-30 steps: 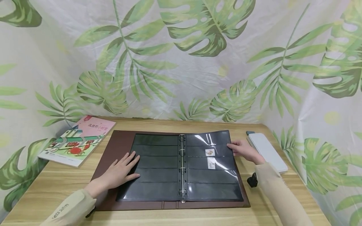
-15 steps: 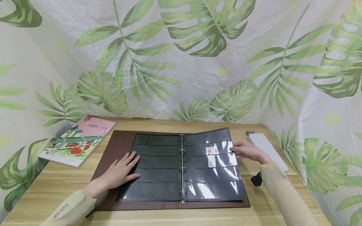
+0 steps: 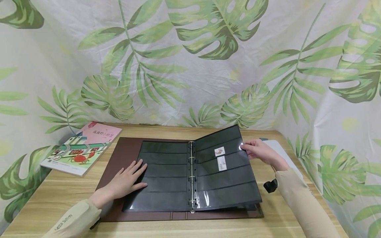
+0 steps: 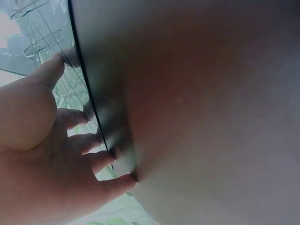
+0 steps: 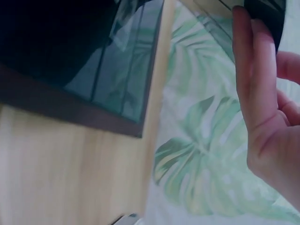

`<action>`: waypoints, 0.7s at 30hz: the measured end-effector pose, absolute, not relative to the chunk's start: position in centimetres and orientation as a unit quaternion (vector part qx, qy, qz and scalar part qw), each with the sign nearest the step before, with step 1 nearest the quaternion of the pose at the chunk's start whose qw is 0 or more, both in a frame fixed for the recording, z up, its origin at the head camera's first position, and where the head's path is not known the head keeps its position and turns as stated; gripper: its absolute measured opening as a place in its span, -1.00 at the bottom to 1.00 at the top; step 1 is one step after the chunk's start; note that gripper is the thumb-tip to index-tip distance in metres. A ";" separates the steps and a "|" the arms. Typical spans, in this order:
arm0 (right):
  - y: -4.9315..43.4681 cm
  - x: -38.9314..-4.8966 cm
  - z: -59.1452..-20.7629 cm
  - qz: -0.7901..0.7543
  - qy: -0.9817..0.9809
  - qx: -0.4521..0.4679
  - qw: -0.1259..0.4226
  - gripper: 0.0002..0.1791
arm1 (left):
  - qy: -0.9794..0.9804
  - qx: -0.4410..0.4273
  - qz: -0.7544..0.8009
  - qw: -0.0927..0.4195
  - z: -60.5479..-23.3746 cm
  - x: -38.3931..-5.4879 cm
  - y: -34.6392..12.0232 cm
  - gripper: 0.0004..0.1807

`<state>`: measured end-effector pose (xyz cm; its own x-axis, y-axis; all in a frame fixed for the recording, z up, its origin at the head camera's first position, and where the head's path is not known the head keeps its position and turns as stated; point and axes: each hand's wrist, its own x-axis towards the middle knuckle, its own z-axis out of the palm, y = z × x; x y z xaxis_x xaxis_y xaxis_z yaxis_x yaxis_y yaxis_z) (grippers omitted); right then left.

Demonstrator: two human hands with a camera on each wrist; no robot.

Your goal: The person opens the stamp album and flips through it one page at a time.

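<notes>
Right hand (image 3: 263,152) pinches the raised page (image 3: 229,180) at its outer edge, between thumb and fingers. Left hand (image 3: 126,178) has its fingers spread, tips on the left page (image 3: 166,172). Clock below is head view, centred on the metal rings (image 3: 191,168).

Leafy curtain (image 3: 205,76) runs from 9 round past 12 to 3. Wooden table (image 3: 238,228) sits under everything. Brown binder (image 3: 120,150) lies spread out on it, at 6 in the frame. Left page flat at 9, left hand also at 9; raised page tilted up at 3. Pink-and-green book (image 3: 81,148) is between 9 and 10, near the binder. White case (image 3: 279,147) is between 2 and 3, partly behind right hand. Smallest: two paper slips (image 3: 219,151) at about 2, one above the other on the raised page.
</notes>
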<state>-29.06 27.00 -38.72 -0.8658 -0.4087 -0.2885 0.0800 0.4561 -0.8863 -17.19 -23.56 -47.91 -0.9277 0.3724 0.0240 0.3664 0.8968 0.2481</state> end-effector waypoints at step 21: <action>24.4 -27.6 -36.7 -0.607 0.754 -0.146 0.203 -0.50 | 0.974 0.189 0.125 0.018 -48.0 -17.3 -23.7 -0.20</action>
